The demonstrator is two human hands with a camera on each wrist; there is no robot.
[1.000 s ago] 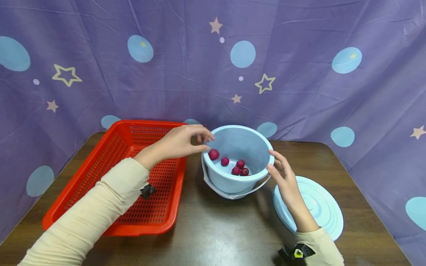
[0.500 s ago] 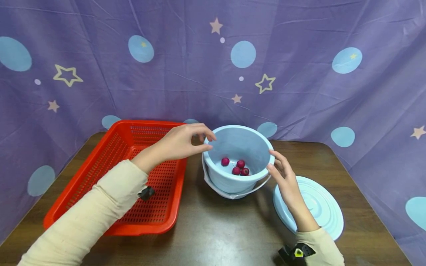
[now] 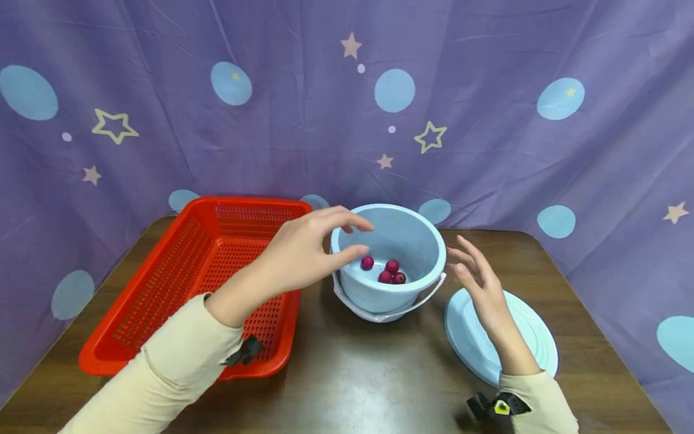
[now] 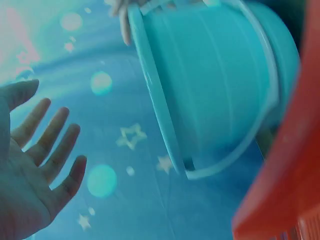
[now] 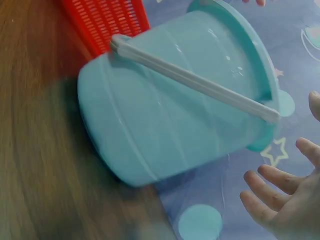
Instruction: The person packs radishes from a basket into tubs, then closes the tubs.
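A light blue bucket (image 3: 379, 295) stands upright on the table, its white handle (image 3: 434, 291) hanging down in front. Several small round purplish-red fruits (image 3: 392, 266) lie at its bottom. My left hand (image 3: 303, 250) is over the bucket's left rim, thumb and fingers spread apart with nothing between them. In the left wrist view its fingers (image 4: 57, 147) are spread wide. To the right of the bucket is my right hand (image 3: 486, 295), off the rim and holding nothing. Its fingers (image 5: 270, 187) are loosely bent in the right wrist view.
A red perforated plastic basket (image 3: 293, 313) lies left of the bucket, under my left forearm. A light blue round lid (image 3: 534, 337) rests on the wooden table (image 3: 347, 386) at the right, partly behind my right hand. A purple patterned curtain (image 3: 303, 90) hangs behind.
The fruit near my left fingertips at the left rim has dropped out of sight. My left hand moves right over the bucket; my right hand has let go of the rim and drawn rightward.
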